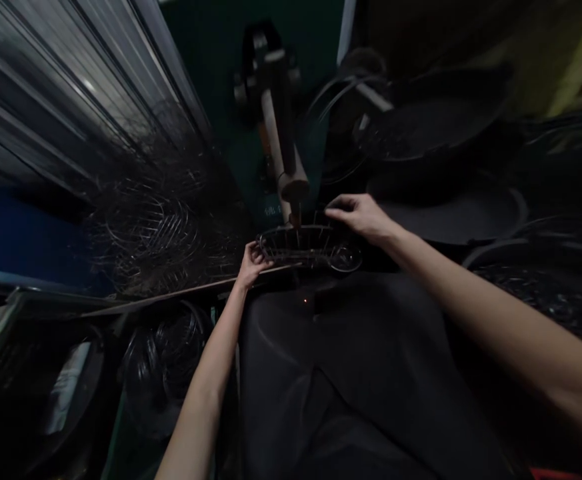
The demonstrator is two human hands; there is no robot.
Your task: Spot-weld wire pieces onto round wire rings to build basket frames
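the left hand (255,265) grips the left end of the wire frame (301,254). the right hand (363,215) is positioned above the frame's opposite end, fingertips drawn together; any held part is indiscernible. right of the grip and above: cylindrical machine arm (291,183). left of the grip: tangled wire pieces (145,223). below, nearer the body: dark cloth (361,353).

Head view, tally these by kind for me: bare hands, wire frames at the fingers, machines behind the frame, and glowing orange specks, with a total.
Bare hands: 2, left hand and right hand
Wire frame: 1
Green machine: 1
Glowing orange speck: 1
Total: 5
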